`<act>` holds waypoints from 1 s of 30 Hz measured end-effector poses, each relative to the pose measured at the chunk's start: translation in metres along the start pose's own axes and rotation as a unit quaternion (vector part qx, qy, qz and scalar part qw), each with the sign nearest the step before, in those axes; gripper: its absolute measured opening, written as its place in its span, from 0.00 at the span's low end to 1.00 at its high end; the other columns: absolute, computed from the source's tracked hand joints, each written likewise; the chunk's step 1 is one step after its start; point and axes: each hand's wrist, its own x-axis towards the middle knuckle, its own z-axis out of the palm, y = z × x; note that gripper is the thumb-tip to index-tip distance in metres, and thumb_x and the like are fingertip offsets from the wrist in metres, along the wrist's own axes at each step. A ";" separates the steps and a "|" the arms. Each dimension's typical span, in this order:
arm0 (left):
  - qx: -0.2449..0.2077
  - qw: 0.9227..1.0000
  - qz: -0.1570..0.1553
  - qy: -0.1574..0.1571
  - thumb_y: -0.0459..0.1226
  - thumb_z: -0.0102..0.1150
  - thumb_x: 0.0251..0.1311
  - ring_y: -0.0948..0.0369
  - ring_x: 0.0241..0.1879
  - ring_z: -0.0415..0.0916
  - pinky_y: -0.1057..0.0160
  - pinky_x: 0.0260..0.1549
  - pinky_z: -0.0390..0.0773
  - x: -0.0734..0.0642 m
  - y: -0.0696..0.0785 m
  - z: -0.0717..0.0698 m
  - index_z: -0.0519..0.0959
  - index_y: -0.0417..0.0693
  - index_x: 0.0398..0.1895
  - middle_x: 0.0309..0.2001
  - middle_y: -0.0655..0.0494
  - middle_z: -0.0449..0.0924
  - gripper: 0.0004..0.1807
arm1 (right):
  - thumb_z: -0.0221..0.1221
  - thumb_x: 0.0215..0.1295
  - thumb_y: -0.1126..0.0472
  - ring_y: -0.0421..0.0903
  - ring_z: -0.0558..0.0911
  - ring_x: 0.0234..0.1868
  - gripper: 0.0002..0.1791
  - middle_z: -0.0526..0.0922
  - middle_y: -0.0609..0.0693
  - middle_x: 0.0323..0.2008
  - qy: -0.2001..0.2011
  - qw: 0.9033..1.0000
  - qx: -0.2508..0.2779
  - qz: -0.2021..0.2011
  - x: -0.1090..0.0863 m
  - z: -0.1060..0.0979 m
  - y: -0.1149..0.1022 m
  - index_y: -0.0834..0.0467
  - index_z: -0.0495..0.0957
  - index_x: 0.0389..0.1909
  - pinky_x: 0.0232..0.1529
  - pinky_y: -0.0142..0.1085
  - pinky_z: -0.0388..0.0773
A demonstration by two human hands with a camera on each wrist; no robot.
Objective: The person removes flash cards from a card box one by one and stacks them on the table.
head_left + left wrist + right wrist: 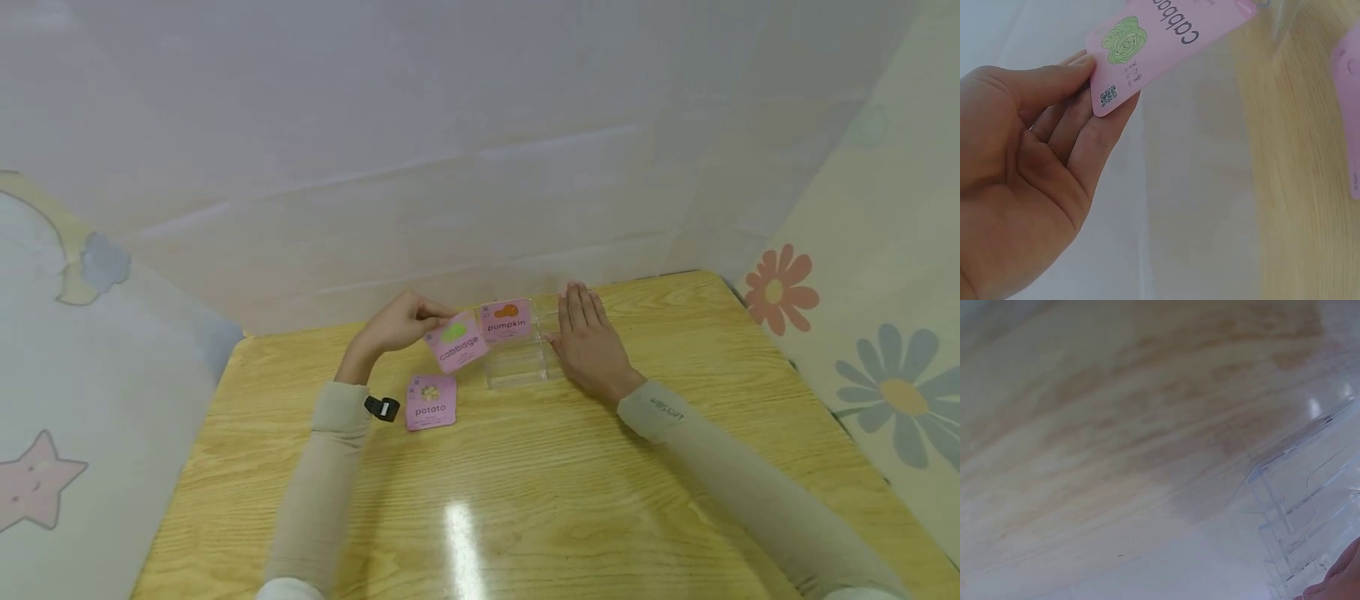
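Pink cabbage card (457,346) juts rightward from pinching left hand (400,323); right hand (591,346) straight-fingered.

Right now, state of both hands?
Left hand: closed, pinching the cabbage card.
Right hand: open, fingers straight, at the clear rack's right side.

Pink cards (456,342) read "cabbage" (459,348), "pumpkin" (506,325), "potato" (431,410)
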 end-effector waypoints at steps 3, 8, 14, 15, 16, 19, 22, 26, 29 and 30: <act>-0.005 1.000 -0.015 0.000 0.31 0.52 0.77 0.65 0.17 0.51 0.70 0.19 0.59 -0.006 -0.007 0.000 0.86 0.42 0.60 0.61 0.42 0.85 0.17 | 0.42 0.85 0.45 0.67 0.45 0.86 0.42 0.45 0.74 0.82 -0.007 1.000 0.006 0.002 0.000 0.000 0.000 0.75 0.49 0.80 0.87 0.58 0.45; -0.011 1.000 -0.023 -0.002 0.31 0.52 0.77 0.66 0.15 0.48 0.70 0.18 0.57 -0.012 -0.016 0.001 0.86 0.43 0.60 0.59 0.42 0.87 0.16 | 0.42 0.85 0.45 0.68 0.47 0.85 0.41 0.46 0.74 0.82 -0.002 1.000 0.002 0.002 0.000 0.000 0.000 0.76 0.50 0.80 0.86 0.59 0.46; -0.017 0.999 -0.028 0.001 0.33 0.54 0.78 0.64 0.21 0.59 0.68 0.29 0.69 -0.019 -0.026 0.004 0.86 0.44 0.60 0.61 0.44 0.86 0.16 | 0.42 0.85 0.45 0.68 0.48 0.85 0.41 0.47 0.75 0.82 0.001 1.000 -0.010 0.000 0.001 0.000 0.000 0.76 0.51 0.79 0.86 0.59 0.47; -0.018 0.999 -0.031 0.000 0.33 0.54 0.77 0.64 0.23 0.61 0.67 0.33 0.71 -0.020 -0.027 0.004 0.86 0.45 0.60 0.62 0.44 0.86 0.16 | 0.42 0.85 0.45 0.68 0.48 0.85 0.41 0.46 0.75 0.82 -0.002 1.000 -0.009 0.000 0.001 0.000 -0.001 0.76 0.51 0.79 0.86 0.59 0.46; -0.018 0.999 -0.036 0.000 0.33 0.54 0.77 0.63 0.24 0.62 0.66 0.34 0.72 -0.022 -0.029 0.005 0.86 0.45 0.60 0.62 0.44 0.85 0.16 | 0.41 0.85 0.45 0.68 0.47 0.85 0.42 0.45 0.75 0.82 -0.005 1.000 -0.008 0.000 0.001 0.000 -0.001 0.76 0.50 0.80 0.86 0.59 0.46; -0.019 0.999 -0.047 -0.003 0.33 0.54 0.77 0.62 0.24 0.60 0.65 0.35 0.73 -0.026 -0.035 0.008 0.86 0.45 0.60 0.64 0.44 0.84 0.16 | 0.40 0.85 0.45 0.68 0.45 0.85 0.42 0.42 0.74 0.82 -0.016 1.000 -0.003 0.001 0.001 -0.001 -0.002 0.76 0.47 0.80 0.86 0.59 0.44; -0.022 0.998 -0.058 0.000 0.33 0.55 0.76 0.61 0.25 0.62 0.65 0.34 0.73 -0.029 -0.040 0.010 0.86 0.45 0.59 0.63 0.44 0.85 0.15 | 0.40 0.86 0.45 0.68 0.44 0.86 0.42 0.42 0.74 0.82 -0.023 1.000 -0.003 0.002 0.001 -0.001 -0.003 0.76 0.46 0.80 0.87 0.59 0.43; -0.025 0.998 -0.064 -0.001 0.33 0.57 0.75 0.60 0.29 0.65 0.66 0.34 0.72 -0.031 -0.046 0.012 0.87 0.46 0.58 0.63 0.44 0.85 0.15 | 0.40 0.86 0.46 0.68 0.44 0.85 0.41 0.41 0.75 0.82 -0.020 1.000 -0.005 0.000 0.001 -0.003 -0.003 0.76 0.46 0.80 0.86 0.59 0.43; -0.026 0.997 -0.068 -0.006 0.34 0.58 0.75 0.60 0.32 0.69 0.66 0.36 0.73 -0.032 -0.050 0.016 0.88 0.47 0.57 0.62 0.44 0.86 0.14 | 0.40 0.86 0.46 0.68 0.43 0.85 0.41 0.40 0.75 0.82 -0.018 1.000 -0.004 -0.001 0.000 -0.004 -0.003 0.76 0.46 0.80 0.86 0.60 0.43; -0.027 0.997 -0.070 -0.007 0.34 0.58 0.75 0.60 0.34 0.71 0.65 0.37 0.73 -0.032 -0.051 0.017 0.88 0.47 0.57 0.62 0.44 0.86 0.14 | 0.39 0.86 0.46 0.68 0.43 0.85 0.41 0.39 0.75 0.82 -0.018 1.000 -0.003 -0.001 0.000 -0.004 -0.003 0.76 0.45 0.80 0.86 0.60 0.43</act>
